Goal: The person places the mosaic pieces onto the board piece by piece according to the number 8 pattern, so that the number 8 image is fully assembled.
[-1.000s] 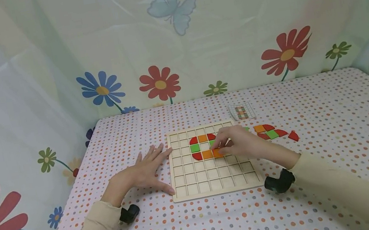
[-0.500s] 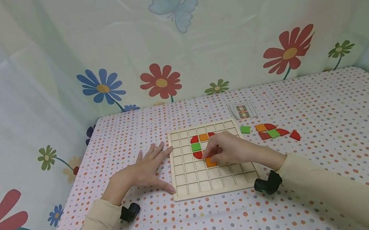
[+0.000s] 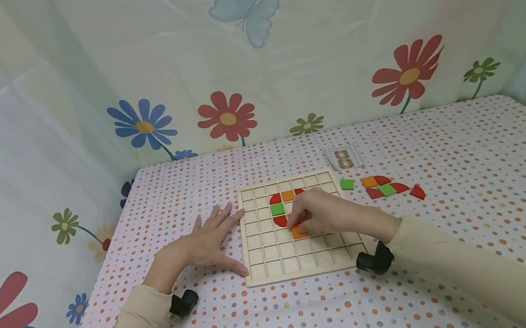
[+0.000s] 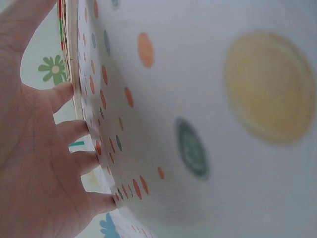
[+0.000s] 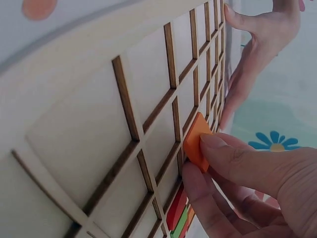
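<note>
A wooden grid board (image 3: 272,268) lies on the table, bearing several red, green and orange tiles in its upper middle cells. Between thumb and fingers, my right hand (image 3: 323,212) pinches an orange square tile (image 3: 298,232) just below the placed pieces. In the right wrist view that orange tile (image 5: 196,141) stands tilted against the grid. Fingers spread, my left hand (image 3: 208,244) rests at the board's left edge, its thumb and a fingertip touching the frame. Some board cells are hidden behind the right hand.
Right of the board lie a loose green tile (image 3: 347,184), an orange tile (image 3: 369,182) and several red pieces, one red quarter-circle (image 3: 417,192) set apart. A printed pattern card (image 3: 344,158) sits behind the board's right corner. A flowered curtain (image 3: 324,32) rises behind the table.
My right hand has moved left and nearer to me over the board with the orange tile, uncovering the loose green tile. In the last half second it barely moves. The left hand stays put.
</note>
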A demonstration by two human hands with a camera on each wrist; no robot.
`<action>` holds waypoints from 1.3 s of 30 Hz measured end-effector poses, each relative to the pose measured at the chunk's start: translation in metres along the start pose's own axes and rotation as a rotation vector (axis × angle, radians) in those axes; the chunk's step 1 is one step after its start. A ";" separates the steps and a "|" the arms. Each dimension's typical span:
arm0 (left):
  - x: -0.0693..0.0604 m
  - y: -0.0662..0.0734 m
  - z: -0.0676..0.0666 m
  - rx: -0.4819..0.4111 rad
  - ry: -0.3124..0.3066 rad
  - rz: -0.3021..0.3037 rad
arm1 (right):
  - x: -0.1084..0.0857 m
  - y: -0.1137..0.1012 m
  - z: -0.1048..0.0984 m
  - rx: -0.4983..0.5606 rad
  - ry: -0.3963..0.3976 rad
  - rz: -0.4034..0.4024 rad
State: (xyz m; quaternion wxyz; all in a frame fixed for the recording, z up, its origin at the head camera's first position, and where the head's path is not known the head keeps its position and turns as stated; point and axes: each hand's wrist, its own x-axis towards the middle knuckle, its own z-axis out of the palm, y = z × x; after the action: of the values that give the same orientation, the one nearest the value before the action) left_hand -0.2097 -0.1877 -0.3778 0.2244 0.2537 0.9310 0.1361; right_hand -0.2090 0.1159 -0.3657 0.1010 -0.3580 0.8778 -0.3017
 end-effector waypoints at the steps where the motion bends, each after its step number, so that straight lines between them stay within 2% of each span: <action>1: 0.000 0.000 0.000 0.000 0.000 -0.001 | 0.000 -0.001 0.000 -0.009 0.004 -0.008; 13: 0.000 0.001 -0.001 -0.005 -0.002 0.003 | -0.003 -0.003 0.004 -0.013 0.042 -0.012; 32: 0.001 0.001 -0.001 0.000 -0.006 0.001 | -0.004 -0.010 0.011 -0.121 0.061 0.034; 39: 0.002 0.000 -0.001 -0.002 -0.004 0.005 | -0.013 -0.007 0.010 -0.073 0.092 0.030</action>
State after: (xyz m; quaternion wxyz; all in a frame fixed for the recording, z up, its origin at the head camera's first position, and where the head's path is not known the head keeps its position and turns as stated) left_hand -0.2117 -0.1870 -0.3777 0.2261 0.2560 0.9298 0.1373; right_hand -0.1917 0.1169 -0.3697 0.0519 -0.3342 0.8972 -0.2838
